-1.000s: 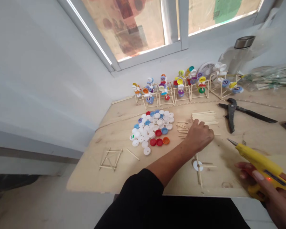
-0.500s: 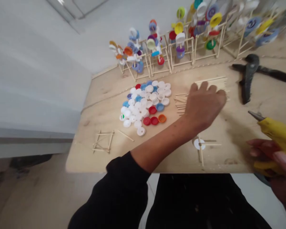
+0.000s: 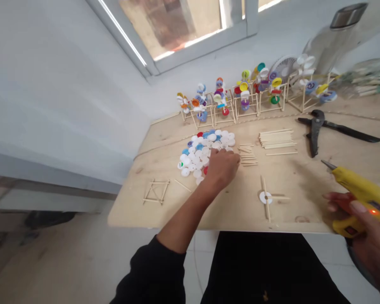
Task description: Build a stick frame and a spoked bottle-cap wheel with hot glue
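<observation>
My left hand (image 3: 222, 168) rests knuckles-up on the near right side of a heap of plastic bottle caps (image 3: 199, 148), mostly white with some blue and red. Its fingers curl down among the caps and their tips are hidden. My right hand (image 3: 364, 230) grips a yellow hot glue gun (image 3: 362, 193) at the right edge, its metal nozzle pointing left over the board. A white cap with crossed wooden sticks (image 3: 266, 197) lies between my hands.
Short sticks (image 3: 248, 155) and longer sticks (image 3: 277, 139) lie on the wooden board (image 3: 228, 211). A square stick frame (image 3: 156, 192) sits at the left. Several cap-and-stick windmills (image 3: 245, 98) line the back. Black pliers (image 3: 316, 128) lie at the right, a bottle (image 3: 332, 38) behind.
My left hand has drawn back from the long sticks leftward onto the cap heap. The right hand keeps its hold on the glue gun. The view has tilted up again.
</observation>
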Available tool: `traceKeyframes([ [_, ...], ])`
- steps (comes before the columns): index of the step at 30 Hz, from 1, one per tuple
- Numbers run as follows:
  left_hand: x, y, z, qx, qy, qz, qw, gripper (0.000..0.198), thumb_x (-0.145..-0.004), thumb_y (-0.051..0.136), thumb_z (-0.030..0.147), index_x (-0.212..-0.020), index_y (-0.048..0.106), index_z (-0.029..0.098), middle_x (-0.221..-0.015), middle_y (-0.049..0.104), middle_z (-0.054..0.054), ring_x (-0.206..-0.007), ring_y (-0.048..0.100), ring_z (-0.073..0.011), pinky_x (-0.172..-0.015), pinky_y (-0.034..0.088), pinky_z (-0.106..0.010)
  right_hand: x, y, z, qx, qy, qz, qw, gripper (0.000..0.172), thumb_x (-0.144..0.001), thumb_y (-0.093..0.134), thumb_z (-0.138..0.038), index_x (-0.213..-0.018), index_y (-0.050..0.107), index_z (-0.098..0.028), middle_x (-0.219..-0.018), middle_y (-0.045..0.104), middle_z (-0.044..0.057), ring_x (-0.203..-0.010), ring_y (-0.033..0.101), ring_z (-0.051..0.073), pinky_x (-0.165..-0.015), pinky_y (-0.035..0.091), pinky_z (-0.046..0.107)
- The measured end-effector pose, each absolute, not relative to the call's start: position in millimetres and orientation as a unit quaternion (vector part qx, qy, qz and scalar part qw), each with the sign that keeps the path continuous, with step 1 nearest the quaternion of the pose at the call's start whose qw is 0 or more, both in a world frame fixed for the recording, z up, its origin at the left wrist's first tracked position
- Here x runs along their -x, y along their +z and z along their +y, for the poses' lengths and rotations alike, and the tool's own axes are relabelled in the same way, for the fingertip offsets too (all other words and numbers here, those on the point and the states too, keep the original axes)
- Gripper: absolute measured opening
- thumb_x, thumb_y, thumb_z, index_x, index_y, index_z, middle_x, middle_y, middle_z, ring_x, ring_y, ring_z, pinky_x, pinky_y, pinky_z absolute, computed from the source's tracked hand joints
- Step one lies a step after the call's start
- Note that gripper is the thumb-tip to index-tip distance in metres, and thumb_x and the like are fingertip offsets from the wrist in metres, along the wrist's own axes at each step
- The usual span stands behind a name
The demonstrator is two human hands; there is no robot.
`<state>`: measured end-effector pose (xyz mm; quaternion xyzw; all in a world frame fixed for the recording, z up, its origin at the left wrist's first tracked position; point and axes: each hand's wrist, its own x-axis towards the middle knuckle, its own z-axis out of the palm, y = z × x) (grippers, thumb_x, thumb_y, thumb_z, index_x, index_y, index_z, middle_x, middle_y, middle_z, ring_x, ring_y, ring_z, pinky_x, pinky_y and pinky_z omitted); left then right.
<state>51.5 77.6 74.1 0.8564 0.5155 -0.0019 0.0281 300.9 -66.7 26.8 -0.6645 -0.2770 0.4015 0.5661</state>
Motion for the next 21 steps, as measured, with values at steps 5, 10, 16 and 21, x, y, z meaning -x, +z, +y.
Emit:
traceKeyframes([
  [5, -67, 52, 75, -0.885, -0.009, 0.465, -0.029, 0.019, -0.086, 0.049, 0.011, -0.084, 0.067, 0.015, -0.09, 0.07, -0.008, -0.088, 0.059, -0.0228, -0.08, 0.035, -0.041, -298, 31, -66, 0.629, 0.424, -0.228, 0.61, 0.038, -0.055, 0.081, -0.046, -0.082, 0.069, -0.024, -0.089, 0.07, 0.0, -0.079, 0.065, 0.013, -0.073, 0.054, 0.015],
  [10, -76, 37, 81, -0.892, 0.003, 0.447, -0.068, 0.018, -0.088, 0.048, 0.011, -0.087, 0.065, 0.011, -0.084, 0.068, -0.011, -0.087, 0.06, -0.0247, -0.079, 0.036, -0.041, -300, 27, -64, 0.638, 0.415, -0.24, 0.603, 0.036, -0.055, 0.081, -0.045, -0.081, 0.069, -0.022, -0.089, 0.071, 0.001, -0.077, 0.064, 0.012, -0.07, 0.053, 0.012],
  [16, -82, 33, 83, -0.892, 0.016, 0.444, -0.084, 0.02, -0.089, 0.045, 0.009, -0.094, 0.064, 0.01, -0.085, 0.069, -0.012, -0.089, 0.061, -0.0248, -0.079, 0.037, -0.041, -304, 18, -63, 0.64, 0.407, -0.268, 0.594, 0.036, -0.056, 0.08, -0.045, -0.081, 0.069, -0.021, -0.089, 0.071, 0.001, -0.075, 0.064, 0.012, -0.069, 0.053, 0.012],
  [21, -86, 32, 83, -0.899, 0.011, 0.429, -0.086, 0.017, -0.087, 0.049, 0.009, -0.087, 0.065, 0.011, -0.083, 0.069, -0.012, -0.089, 0.061, -0.0256, -0.078, 0.037, -0.041, -303, 19, -63, 0.633, 0.4, -0.269, 0.605, 0.039, -0.054, 0.082, -0.046, -0.081, 0.069, -0.021, -0.088, 0.071, 0.002, -0.072, 0.063, 0.012, -0.066, 0.054, 0.013],
])
